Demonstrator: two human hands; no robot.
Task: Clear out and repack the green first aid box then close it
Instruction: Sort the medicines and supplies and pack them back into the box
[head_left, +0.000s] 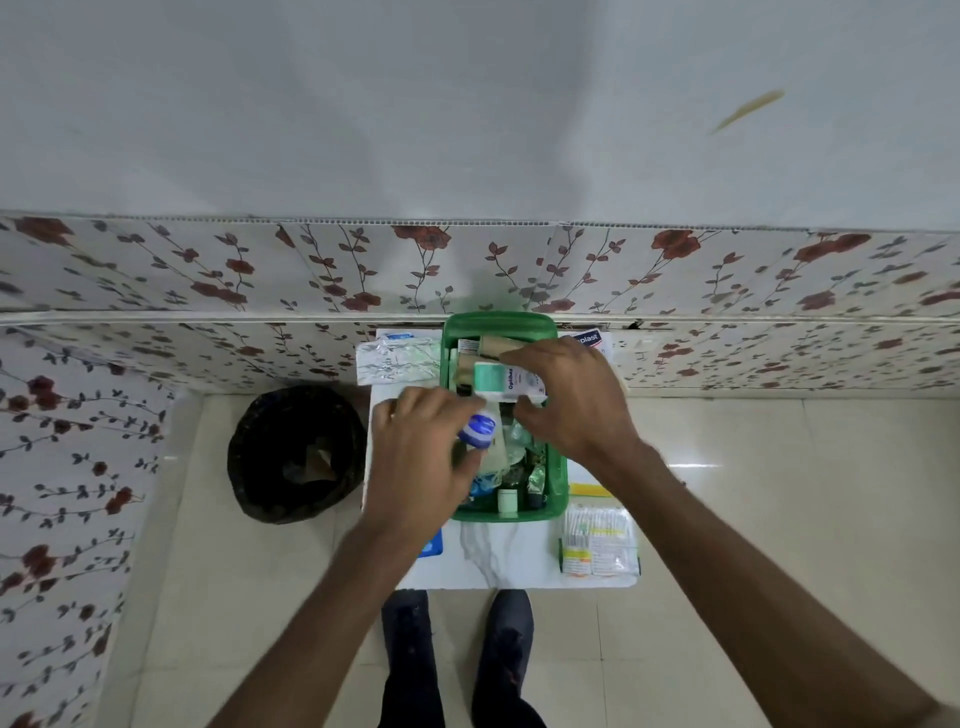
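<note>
Green box (557, 480): smooth glossy plastic. Blister strip (397, 361): crinkled shiny foil. Carton (511, 383): matt printed card. Worktop (498, 556): smooth, marble-veined white. Floor tiles (753, 499): glossy, reflective. Bin liner (260, 447): black, wrinkled plastic.

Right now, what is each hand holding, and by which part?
Left hand grips a small jar at its blue-and-white cap. Right hand pinches the white-and-green carton by its near edge, over the green box.

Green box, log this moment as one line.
left hand: holds blue-capped bottle | right hand: on white carton | green box: open, full
</note>
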